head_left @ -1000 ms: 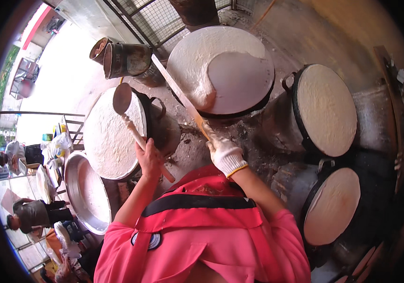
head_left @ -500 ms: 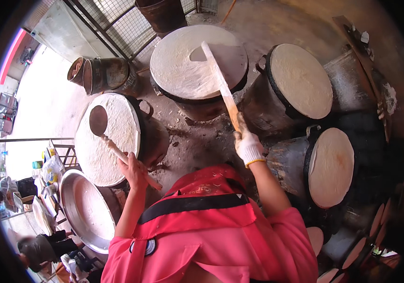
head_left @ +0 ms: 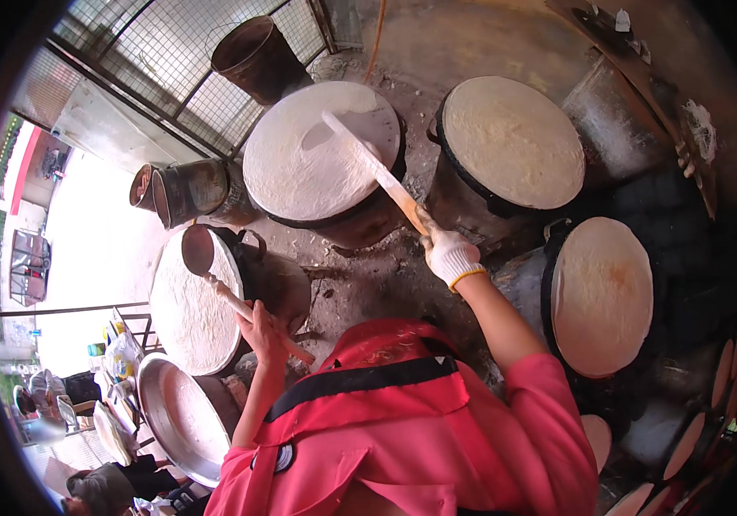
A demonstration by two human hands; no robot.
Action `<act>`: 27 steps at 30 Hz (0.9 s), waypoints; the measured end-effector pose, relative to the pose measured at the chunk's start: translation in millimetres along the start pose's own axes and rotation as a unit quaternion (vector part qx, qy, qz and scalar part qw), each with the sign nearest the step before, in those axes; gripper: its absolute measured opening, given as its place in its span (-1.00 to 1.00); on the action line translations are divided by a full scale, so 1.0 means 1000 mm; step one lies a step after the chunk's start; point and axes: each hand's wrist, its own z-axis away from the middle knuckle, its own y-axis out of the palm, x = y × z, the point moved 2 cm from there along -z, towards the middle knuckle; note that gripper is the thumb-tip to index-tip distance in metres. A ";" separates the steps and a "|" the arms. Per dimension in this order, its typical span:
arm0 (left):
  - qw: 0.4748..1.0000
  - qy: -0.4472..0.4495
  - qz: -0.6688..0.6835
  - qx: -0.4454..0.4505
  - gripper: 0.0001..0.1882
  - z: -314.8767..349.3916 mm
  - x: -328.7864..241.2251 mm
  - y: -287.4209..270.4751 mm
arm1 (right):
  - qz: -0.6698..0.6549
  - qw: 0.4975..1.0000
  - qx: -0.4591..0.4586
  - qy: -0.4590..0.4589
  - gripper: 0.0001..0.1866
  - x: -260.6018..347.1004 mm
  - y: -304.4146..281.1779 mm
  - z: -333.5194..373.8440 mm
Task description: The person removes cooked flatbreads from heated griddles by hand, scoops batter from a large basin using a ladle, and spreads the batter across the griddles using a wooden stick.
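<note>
My right hand (head_left: pixel 453 256), in a white knit glove, grips the wooden end of a long flat spatula (head_left: pixel 386 182). Its batter-coated blade lies across pale batter (head_left: pixel 287 176) on a round griddle (head_left: pixel 325 221). A grey, thinly covered patch shows near the blade's tip. My bare left hand (head_left: pixel 261 334) is wrapped round the wooden handle of a ladle (head_left: pixel 198 248). The ladle's dark bowl hangs over another batter-covered griddle (head_left: pixel 192 305) at the left, and I cannot tell whether it touches.
More griddles with pale flatbreads (head_left: pixel 515 142) stand at the right on drum-like stoves. A wide metal basin (head_left: pixel 162 404) with pale batter is at lower left. Rusty buckets (head_left: pixel 257 56) stand by the mesh fence. Another person (head_left: pixel 102 490) is at lower left.
The whole view has shifted, so the griddles appear farther left. The spatula's blade has moved over the batter, and the grey area at the griddle's right looks smaller. Both hands keep their holds.
</note>
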 end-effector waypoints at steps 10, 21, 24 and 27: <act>1.000 0.001 0.007 -0.005 -0.78 0.013 0.012 0.031 | 0.056 0.996 0.038 -0.049 -0.44 -0.074 -0.006 -0.001; 1.000 -0.003 -0.020 -0.022 -0.75 0.013 0.033 0.048 | 0.007 0.997 -0.005 -0.077 -0.41 -0.099 -0.001 -0.066; 0.999 -0.009 -0.039 -0.032 -0.74 0.017 0.034 0.061 | -0.060 0.995 -0.042 -0.065 -0.43 -0.056 -0.036 -0.118; 0.996 -0.025 -0.064 -0.053 -0.70 0.018 0.041 0.068 | -0.071 0.997 -0.005 0.009 -0.43 0.000 -0.070 -0.171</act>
